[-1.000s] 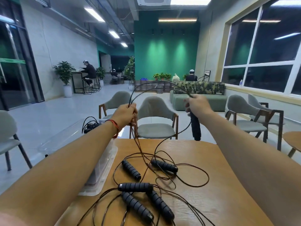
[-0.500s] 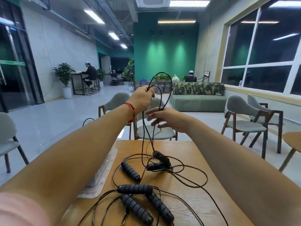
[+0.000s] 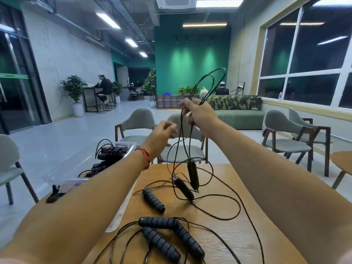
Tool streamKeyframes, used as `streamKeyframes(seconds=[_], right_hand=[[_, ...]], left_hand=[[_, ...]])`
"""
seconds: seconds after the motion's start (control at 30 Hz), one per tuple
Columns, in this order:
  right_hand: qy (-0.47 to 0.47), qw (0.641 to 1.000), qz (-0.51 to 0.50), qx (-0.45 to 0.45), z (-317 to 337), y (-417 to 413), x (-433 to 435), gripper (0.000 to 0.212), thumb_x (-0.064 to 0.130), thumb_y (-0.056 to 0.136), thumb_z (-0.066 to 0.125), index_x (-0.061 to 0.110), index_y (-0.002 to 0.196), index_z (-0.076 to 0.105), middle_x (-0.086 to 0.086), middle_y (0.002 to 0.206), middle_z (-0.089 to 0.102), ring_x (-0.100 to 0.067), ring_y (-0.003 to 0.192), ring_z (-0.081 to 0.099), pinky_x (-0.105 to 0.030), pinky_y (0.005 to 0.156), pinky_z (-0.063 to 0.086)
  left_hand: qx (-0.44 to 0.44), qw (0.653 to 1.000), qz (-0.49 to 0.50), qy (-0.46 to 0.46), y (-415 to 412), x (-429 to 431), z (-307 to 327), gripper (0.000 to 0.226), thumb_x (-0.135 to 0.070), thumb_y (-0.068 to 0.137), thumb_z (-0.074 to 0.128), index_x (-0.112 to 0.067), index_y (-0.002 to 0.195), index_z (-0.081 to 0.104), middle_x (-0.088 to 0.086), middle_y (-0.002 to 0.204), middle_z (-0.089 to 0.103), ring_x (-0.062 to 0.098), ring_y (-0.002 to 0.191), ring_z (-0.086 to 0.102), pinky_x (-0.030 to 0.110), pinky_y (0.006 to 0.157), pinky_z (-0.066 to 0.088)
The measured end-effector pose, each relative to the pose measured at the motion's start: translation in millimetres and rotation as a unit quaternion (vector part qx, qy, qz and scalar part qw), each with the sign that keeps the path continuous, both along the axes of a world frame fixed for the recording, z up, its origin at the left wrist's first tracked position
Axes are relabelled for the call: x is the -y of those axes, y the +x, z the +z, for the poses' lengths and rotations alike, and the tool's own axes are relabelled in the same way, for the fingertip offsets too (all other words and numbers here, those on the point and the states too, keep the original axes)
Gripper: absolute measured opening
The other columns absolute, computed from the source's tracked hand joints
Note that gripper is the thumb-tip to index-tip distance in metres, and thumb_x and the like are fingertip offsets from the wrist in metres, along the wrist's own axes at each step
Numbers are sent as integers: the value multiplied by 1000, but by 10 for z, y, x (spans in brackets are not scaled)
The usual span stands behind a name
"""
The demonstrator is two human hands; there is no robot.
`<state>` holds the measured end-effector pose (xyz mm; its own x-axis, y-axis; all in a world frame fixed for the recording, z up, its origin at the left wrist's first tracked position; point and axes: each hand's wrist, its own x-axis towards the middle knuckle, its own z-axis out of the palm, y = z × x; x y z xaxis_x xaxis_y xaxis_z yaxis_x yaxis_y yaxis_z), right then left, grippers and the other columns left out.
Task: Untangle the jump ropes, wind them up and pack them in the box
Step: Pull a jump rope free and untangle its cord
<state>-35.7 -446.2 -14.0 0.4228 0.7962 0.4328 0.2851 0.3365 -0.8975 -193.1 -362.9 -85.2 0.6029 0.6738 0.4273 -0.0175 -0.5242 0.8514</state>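
My right hand (image 3: 200, 115) is raised above the table and grips a bundle of black rope loops (image 3: 213, 79) that stand up from its fist. From it the cord drops to two black handles: one (image 3: 193, 175) dangles just over the wood, the other (image 3: 183, 188) lies tilted below it. My left hand (image 3: 163, 134), blurred, is lower and to the left, with fingers loosely curled beside the hanging cord and nothing in them. Several more ribbed handles (image 3: 161, 243) lie tangled with cords near me. The clear plastic box (image 3: 125, 143) at the left holds wound ropes (image 3: 110, 151).
The round wooden table (image 3: 238, 235) carries everything. A clear lid (image 3: 118, 216) lies under the box's near side. Grey chairs (image 3: 182, 151) stand just behind the table, with more at the right (image 3: 285, 134) and left (image 3: 9, 164). People sit far off.
The loops have passed from my left hand to my right, which rose and took them. My left hand dropped away to the left. One handle lifted off the table.
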Motion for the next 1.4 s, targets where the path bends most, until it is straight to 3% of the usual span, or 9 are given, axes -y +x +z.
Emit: streamKeyframes(seconds=[0.2, 0.5, 0.6, 0.77, 0.93, 1.0, 1.1, 1.3, 1.4], right_hand=[[120, 989, 25, -77, 608, 122, 82, 29, 32, 112, 51, 13, 108, 72, -5, 91, 64, -14, 59, 50, -31, 55, 47], [41, 996, -47, -60, 810, 314, 148, 31, 30, 113, 50, 9, 109, 72, -4, 91, 60, -9, 48, 46, -27, 47, 46], [18, 999, -33, -38, 832, 299, 141, 31, 31, 113, 51, 9, 109, 74, -4, 92, 61, -11, 55, 47, -27, 49, 48], [-4, 1000, -30, -6, 823, 231, 93, 30, 30, 112, 54, 9, 113, 75, -2, 88, 67, -8, 49, 45, -27, 49, 45], [-33, 997, -65, 25, 766, 337, 98, 26, 27, 111, 57, 7, 111, 74, -3, 83, 70, -10, 44, 42, -26, 40, 38], [-64, 993, -90, 46, 724, 404, 107, 24, 28, 110, 59, 10, 109, 75, -1, 83, 73, -8, 44, 40, -24, 40, 36], [-83, 991, -91, 42, 674, 480, 115, 23, 28, 110, 59, 12, 109, 74, -1, 88, 74, -5, 42, 42, -22, 39, 36], [-91, 989, -112, 21, 629, 543, 97, 19, 27, 108, 63, 8, 112, 63, -5, 86, 71, -8, 43, 42, -24, 42, 38], [-167, 976, -126, 65, 571, 616, 146, 15, 21, 105, 67, 10, 115, 66, -4, 93, 68, -10, 59, 54, -25, 52, 49]], left_hand=[[-163, 983, -36, 80, 52, -38, -571, 26, -37, 103, 64, -27, 127, 62, -7, 118, 68, 9, 113, 65, 29, 95, 55], [-237, 956, 2, 175, -57, -121, -597, 7, -26, 105, 59, -32, 105, 63, -9, 104, 69, 8, 102, 66, 38, 99, 57], [-184, 975, 12, 122, -45, -60, -574, 15, -34, 107, 58, -26, 117, 64, -7, 108, 69, 9, 101, 67, 41, 100, 58], [-122, 970, -170, -125, 48, 328, -317, 44, -52, 106, 50, -19, 135, 59, 9, 119, 75, 30, 95, 74, 52, 90, 60], [-208, 929, -275, -138, -72, 362, -381, 91, -79, 101, 18, -10, 117, 75, 22, 93, 69, 20, 56, 51, 29, 57, 38], [-189, 933, -270, -141, -151, 291, -397, 98, -82, 99, 13, -8, 109, 76, 22, 90, 68, 22, 60, 50, 31, 61, 40], [-149, 950, -255, -98, -232, 214, -324, 68, -67, 107, 28, -13, 101, 69, 7, 77, 62, 20, 66, 54, 35, 70, 47], [46, 989, 3, -139, -124, 47, 32, 37, -36, 112, 43, -16, 88, 63, -5, 62, 40, 13, 53, 33, 23, 45, 31], [35, 996, 49, -62, -162, -45, 168, 36, -33, 114, 42, -16, 92, 66, -6, 65, 44, 9, 52, 38, 21, 46, 33]])
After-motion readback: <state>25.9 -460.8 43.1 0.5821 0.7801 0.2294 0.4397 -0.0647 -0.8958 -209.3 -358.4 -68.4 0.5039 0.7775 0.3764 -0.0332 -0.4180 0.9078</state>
